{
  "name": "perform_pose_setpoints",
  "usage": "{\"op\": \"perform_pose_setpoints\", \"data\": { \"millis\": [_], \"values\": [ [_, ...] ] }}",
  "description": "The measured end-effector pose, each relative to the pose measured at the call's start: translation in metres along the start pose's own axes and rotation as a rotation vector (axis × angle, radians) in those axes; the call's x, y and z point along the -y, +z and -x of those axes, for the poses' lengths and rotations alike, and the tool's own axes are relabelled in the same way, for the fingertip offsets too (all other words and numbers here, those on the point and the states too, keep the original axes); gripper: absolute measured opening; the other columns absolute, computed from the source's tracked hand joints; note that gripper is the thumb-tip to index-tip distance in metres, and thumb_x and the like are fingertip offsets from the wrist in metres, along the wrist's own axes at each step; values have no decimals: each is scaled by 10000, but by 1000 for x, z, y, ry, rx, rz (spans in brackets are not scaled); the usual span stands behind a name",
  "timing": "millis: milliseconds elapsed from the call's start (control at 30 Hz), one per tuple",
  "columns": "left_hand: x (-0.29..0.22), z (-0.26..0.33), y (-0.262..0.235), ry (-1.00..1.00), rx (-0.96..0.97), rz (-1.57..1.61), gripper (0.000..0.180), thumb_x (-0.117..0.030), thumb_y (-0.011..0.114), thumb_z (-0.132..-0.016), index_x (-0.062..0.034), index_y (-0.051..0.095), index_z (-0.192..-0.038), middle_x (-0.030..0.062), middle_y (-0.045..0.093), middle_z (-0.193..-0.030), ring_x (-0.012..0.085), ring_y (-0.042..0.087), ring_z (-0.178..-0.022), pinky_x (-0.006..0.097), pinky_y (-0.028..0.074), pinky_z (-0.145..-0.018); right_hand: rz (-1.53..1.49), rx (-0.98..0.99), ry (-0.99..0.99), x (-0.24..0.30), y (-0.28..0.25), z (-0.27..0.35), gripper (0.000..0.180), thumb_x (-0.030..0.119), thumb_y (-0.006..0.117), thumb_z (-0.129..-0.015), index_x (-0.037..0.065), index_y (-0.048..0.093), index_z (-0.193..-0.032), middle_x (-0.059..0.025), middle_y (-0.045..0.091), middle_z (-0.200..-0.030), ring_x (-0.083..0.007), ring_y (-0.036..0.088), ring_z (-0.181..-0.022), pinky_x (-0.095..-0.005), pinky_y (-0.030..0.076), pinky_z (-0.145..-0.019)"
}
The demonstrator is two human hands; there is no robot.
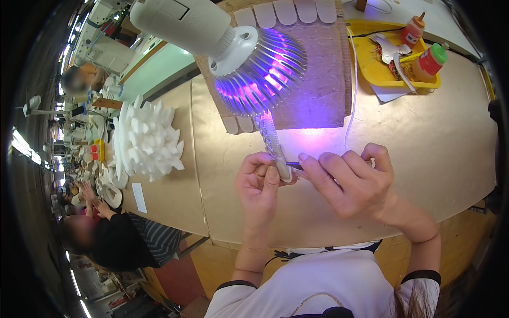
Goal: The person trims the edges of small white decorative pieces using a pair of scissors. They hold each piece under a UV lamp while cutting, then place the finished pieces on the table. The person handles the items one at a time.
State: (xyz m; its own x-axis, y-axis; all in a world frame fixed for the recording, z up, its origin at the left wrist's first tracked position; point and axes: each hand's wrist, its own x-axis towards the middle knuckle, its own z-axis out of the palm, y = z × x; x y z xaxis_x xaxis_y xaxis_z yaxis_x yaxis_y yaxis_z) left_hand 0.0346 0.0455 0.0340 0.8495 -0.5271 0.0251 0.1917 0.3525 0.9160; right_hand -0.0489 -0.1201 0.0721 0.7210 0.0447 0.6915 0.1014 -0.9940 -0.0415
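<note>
My left hand (257, 183) pinches the near end of a pale braided strap (271, 140) between thumb and fingers. The strap runs away from me, and its far end passes out of sight under the glowing purple lamp (262, 71). From the right, my right hand (347, 183) grips a thin dark tool (293, 165) with its fingers closed. The tool's tip meets the strap's edge just beside my left fingertips. Most of the tool is hidden in the hand, so its exact kind does not show.
Beneath the lamp lies a brown board (328, 69) with rounded pale pieces (286, 11) along its edges. A yellow tray (366, 69) with squeeze bottles stands far right, near a white cable (354, 95). White curved pieces (151, 140) are heaped left; another person (132, 238) sits beyond.
</note>
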Motion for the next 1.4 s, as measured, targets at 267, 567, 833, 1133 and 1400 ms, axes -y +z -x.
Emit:
{"op": "perform_pose_setpoints", "data": {
  "millis": [267,567,833,1133,1400],
  "values": [
    [14,-2,0,-73,53,375,149,-77,521,-984,-65,438,-1107,90,657,-968,171,657,-843,312,538,-743,-408,40,244,3,10,2,271,211,738,-768,139,692,-1026,51,573,-696,-105,498,-569,-314,289,-620],
    [8,-3,4,151,2,-91,114,-69,536,-976,-39,467,-1062,86,615,-946,114,585,-806,259,498,-711,-1131,236,836,3,5,-3,191,130,700,-848,23,687,-1006,-4,555,-687,-67,469,-595,-222,321,-540],
    [12,7,0,129,-37,-255,118,-70,535,-978,-30,483,-1076,58,595,-938,91,569,-811,227,485,-706,-959,293,510,-1,22,-7,136,46,663,-829,-15,670,-949,-49,560,-734,-91,468,-618,-238,362,-547],
    [29,2,-11,-151,-28,235,111,-140,486,-1012,-69,451,-1090,19,554,-856,87,504,-724,224,411,-622,-1385,523,943,4,41,-8,133,16,615,-839,-22,638,-964,-54,534,-746,-96,502,-673,-236,410,-620],
    [38,-26,0,-93,-60,11,163,-78,605,-942,-37,489,-1049,17,566,-888,88,528,-789,229,433,-686,-791,321,626,-5,55,-2,164,75,634,-765,39,647,-925,-83,594,-744,-281,568,-643,-381,407,-642]
  ]
}}
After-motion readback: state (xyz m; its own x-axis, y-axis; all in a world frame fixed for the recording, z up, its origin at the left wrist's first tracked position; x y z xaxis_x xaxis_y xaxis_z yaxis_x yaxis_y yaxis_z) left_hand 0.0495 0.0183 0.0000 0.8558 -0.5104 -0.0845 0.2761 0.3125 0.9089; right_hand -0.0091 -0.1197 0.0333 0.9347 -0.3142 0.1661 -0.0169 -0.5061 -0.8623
